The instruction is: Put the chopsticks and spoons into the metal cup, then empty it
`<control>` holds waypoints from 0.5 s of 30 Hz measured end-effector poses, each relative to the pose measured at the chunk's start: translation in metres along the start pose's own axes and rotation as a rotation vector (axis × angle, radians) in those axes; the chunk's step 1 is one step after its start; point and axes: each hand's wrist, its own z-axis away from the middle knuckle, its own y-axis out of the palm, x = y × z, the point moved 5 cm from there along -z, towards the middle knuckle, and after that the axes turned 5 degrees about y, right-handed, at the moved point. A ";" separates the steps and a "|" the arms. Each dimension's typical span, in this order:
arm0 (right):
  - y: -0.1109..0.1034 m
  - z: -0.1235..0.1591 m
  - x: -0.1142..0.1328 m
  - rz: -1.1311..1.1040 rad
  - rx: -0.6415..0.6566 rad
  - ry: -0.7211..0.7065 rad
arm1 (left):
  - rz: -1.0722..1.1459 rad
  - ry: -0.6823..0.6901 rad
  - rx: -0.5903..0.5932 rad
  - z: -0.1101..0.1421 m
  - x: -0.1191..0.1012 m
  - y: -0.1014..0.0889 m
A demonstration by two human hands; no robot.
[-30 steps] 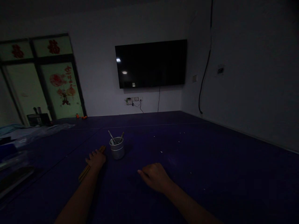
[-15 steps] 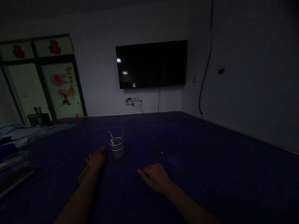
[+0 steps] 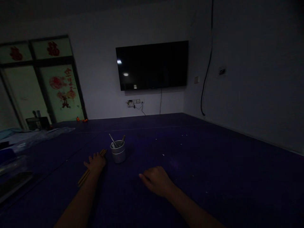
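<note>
My left hand [image 3: 95, 162] lies over a bundle of thin yellow-brown chopsticks [image 3: 83, 178] on the dark blue-purple tabletop. Its fingers look spread, with the thumb out to the side, and the chopsticks stick out at both ends beneath it. Just right of that hand stands a grey metal cup [image 3: 118, 155], upright, holding a few slim utensils [image 3: 113, 141] whose kind I cannot make out. My right hand [image 3: 156, 180] rests on the surface farther right, fingers curled in and thumb pointing left. Nothing shows in it.
A tray-like item [image 3: 16, 186] and crumpled clear plastic [image 3: 45, 134] lie at the left. Small white scraps [image 3: 163, 155] dot the tabletop [image 3: 213, 171]. Small orange objects [image 3: 85, 120] sit at the far edge. Beyond it, a television [image 3: 152, 66] hangs on the wall.
The thumb and fingers of my left hand have spread slightly on the chopsticks. The view has shifted a little; the cup and my right hand look otherwise unchanged.
</note>
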 end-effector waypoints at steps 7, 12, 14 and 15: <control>0.000 0.000 0.002 0.020 0.013 -0.029 | 0.169 0.095 -0.204 0.002 -0.014 -0.025; 0.001 0.000 0.003 0.006 0.021 -0.019 | 0.722 0.130 -0.145 -0.010 -0.044 -0.040; 0.001 0.000 0.003 -0.005 0.034 -0.022 | 0.912 0.101 -0.031 -0.016 -0.060 -0.042; 0.001 0.000 0.004 -0.009 0.039 -0.023 | 0.994 0.077 0.048 -0.017 -0.067 -0.041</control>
